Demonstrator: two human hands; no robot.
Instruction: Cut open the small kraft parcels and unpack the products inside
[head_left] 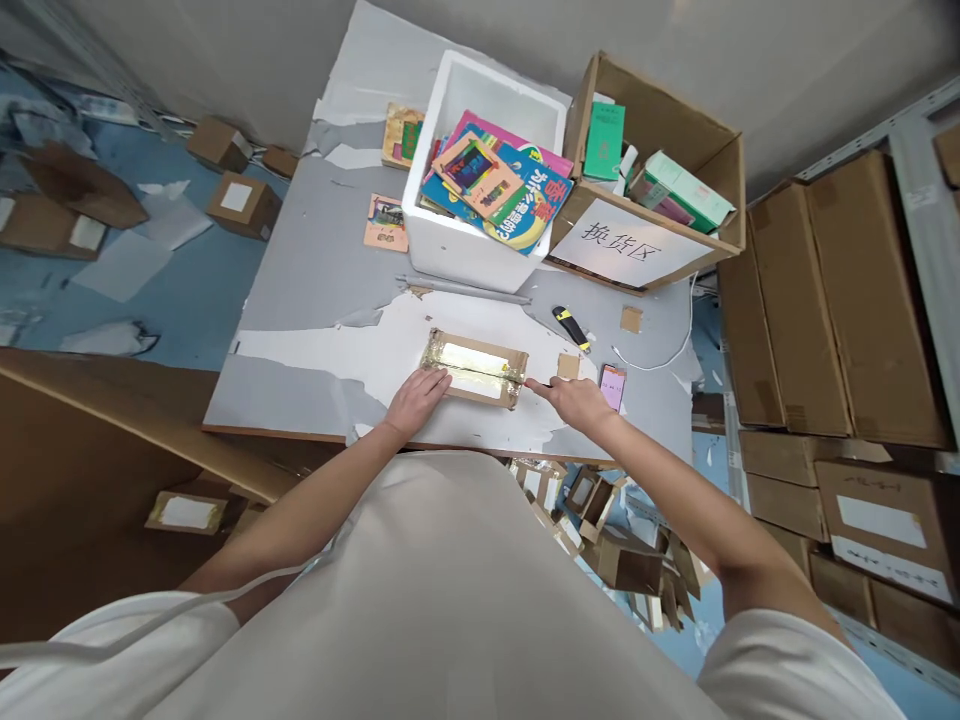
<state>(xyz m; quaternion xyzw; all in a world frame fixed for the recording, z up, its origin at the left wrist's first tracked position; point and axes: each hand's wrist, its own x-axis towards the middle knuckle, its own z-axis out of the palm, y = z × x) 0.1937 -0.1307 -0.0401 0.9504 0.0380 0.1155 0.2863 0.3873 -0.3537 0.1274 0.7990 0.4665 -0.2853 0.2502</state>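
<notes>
A small taped cardboard box [487, 398] with a white label lies flat near the table's front edge. At its left near corner, my left hand [421, 400] holds it against the table, fingers over the edge. My right hand [581, 402] is closed around a small dark cutting tool [541, 388], partly hidden by the fingers. The tool's tip meets the box's right end, by the tape seam. A black and yellow utility knife [571, 328] lies on the table beyond the right hand. Beside that hand are a lit phone [612, 385] and a cardboard scrap [568, 366].
A white foam box [465, 250] full of books stands at the table's back. To its right is an open carton [705, 160] holding green boxes. A white cable [667, 362] crosses the right side. Stacked cartons [870, 300] fill the right shelf; opened boxes [630, 560] litter the floor.
</notes>
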